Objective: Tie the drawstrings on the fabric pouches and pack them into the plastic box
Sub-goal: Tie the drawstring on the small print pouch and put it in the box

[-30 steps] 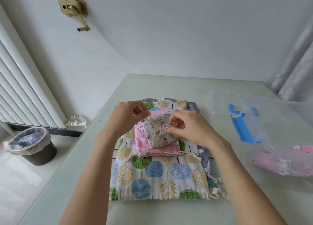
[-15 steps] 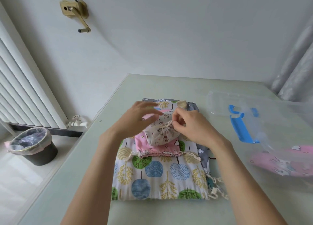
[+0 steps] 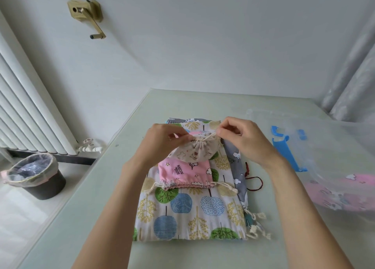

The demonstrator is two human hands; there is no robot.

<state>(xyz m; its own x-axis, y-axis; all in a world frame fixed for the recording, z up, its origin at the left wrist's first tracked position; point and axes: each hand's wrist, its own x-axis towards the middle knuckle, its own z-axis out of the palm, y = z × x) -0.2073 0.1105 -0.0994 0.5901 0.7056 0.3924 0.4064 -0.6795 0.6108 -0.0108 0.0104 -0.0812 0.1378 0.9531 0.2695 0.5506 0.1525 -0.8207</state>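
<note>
We see a beige pouch printed with small animals, a pink pouch with stars, and a white pouch patterned with blue, green and yellow trees (a grey pouch shows beneath); blue clips mark the clear plastic box.

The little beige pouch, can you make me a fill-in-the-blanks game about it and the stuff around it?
1. Both hands pull the beige pouch by its ____.
2. Right under it lies a ____ pouch with stars.
3. The plastic box has ____ clips.
4. The bin stands on the ____.

Missing words: drawstrings; pink; blue; floor
</note>
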